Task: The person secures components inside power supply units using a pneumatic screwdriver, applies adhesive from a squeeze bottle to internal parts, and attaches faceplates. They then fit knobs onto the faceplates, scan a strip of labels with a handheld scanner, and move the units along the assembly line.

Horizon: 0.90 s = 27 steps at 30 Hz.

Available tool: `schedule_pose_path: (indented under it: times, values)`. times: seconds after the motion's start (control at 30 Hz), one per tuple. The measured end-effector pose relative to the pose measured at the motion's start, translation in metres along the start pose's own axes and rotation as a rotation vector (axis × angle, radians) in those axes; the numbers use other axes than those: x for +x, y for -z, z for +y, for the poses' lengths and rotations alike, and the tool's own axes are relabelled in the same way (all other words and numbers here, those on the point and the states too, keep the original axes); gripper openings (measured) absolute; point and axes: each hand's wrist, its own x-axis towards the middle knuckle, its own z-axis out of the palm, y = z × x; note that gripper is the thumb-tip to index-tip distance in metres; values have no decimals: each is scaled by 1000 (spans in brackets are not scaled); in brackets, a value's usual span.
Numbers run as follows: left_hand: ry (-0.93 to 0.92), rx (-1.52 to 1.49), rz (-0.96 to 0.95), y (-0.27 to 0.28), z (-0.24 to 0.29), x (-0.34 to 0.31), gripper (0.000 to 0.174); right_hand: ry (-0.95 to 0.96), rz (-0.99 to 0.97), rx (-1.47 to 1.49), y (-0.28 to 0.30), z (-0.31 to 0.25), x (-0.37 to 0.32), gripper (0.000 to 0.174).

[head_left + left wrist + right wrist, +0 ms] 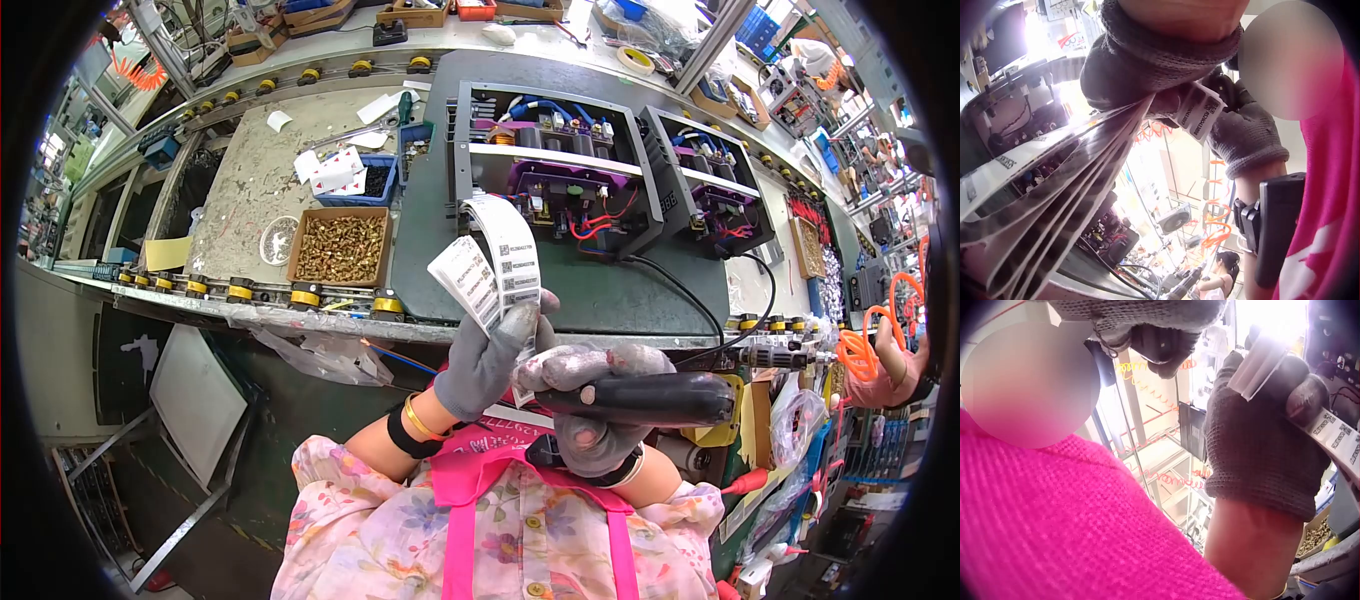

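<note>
My gloved left hand [482, 362] pinches a folded strip of white barcode labels [516, 258] between thumb and fingers. Long loops of the label strip [1063, 206] hang from it in the left wrist view, and its short end [1199, 112] sticks out toward the other hand. My gloved right hand [590, 368] grips a long black handheld device [665, 398] with a rounded end, close beside the left fingers. The device's dark body [1155, 344] shows under the right fingers in the right wrist view.
Two open metal cases with purple circuit boards [560, 190] [715, 190] stand on the green mat [440, 290]. Left of them are a box of brass fasteners [340, 248] and a blue bin [375, 180]. Black cables [680, 285] hang over the bench edge. Another person's arm [885, 370] shows at right.
</note>
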Motion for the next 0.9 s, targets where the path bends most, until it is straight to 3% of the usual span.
schedule_pose_path:
  times: [0.17, 0.27, 0.67, 0.9]
  values:
    - [25, -40, 1, 1, 3, 1, 39, -138, 209, 193, -15, -9, 0, 51]
    - [26, -48, 2, 2, 2, 1, 40, -130, 242, 167, -15, -8, -2, 48]
    - [20, -14, 6, 4, 1, 0, 43, -56, 145, 75, -15, -10, 7, 53]
    - [25, -18, -8, 6, 0, 0, 44, -38, 189, 78, -16, -6, 1, 50]
